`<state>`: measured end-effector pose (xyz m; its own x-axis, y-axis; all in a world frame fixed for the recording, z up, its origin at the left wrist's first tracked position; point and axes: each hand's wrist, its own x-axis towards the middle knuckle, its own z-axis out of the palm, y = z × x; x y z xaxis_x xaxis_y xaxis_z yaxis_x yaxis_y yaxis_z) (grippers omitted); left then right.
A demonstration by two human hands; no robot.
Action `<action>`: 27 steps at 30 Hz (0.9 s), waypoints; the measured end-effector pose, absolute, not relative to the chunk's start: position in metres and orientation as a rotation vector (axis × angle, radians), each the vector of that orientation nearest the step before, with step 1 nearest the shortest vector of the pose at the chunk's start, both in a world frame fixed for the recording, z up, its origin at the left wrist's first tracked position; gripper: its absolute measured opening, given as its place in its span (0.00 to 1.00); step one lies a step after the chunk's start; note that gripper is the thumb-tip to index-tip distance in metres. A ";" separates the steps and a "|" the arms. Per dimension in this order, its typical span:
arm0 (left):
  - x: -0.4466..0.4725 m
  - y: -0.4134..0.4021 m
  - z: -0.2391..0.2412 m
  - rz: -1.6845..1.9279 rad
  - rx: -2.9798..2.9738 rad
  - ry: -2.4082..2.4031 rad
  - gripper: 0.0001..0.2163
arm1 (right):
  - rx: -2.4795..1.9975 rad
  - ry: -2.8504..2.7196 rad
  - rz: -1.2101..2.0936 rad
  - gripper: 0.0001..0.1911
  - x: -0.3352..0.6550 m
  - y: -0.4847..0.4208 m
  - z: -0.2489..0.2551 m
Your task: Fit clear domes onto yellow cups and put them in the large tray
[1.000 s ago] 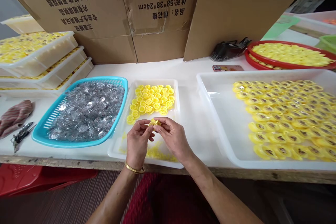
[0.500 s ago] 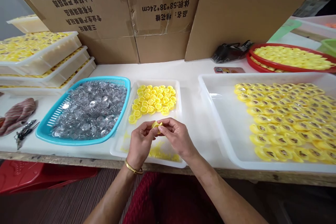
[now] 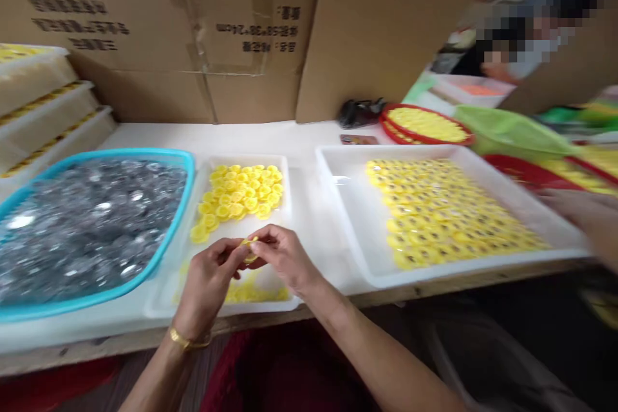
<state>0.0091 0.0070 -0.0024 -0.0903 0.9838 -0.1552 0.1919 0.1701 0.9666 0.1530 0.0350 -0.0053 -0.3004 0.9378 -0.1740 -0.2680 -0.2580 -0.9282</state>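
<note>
Both my hands meet above the near part of a small white tray (image 3: 224, 234). A small yellow plastic piece (image 3: 250, 250) is pinched between them. My left hand (image 3: 203, 280), with a gold bracelet at the wrist, grips it from the left with thumb and fingers. Fingertips of my right hand (image 3: 286, 259) close on its other side and cover part of it. Just beyond the hands, many yellow cup-shaped pieces (image 3: 246, 190) lie bunched in the tray. Loose yellow bits (image 3: 255, 293) are blurred at its near end.
Left stands a blue basket (image 3: 190, 174) of clear round plastic pieces (image 3: 106, 225), with stacked white trays (image 3: 53, 132) behind. Right is a large white tray (image 3: 355, 222) with rows of yellow pieces (image 3: 434, 212). Another person's hand (image 3: 574, 209) reaches over its right edge. Cardboard (image 3: 255, 93) walls the back.
My view has turned right, so everything has shifted left in it. Another person's hand now shows at the right. Both my hands still hold the yellow piece.
</note>
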 end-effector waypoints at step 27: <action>-0.003 0.000 -0.021 1.014 0.823 1.409 0.23 | -2.360 -1.862 0.427 0.14 0.408 0.124 -0.002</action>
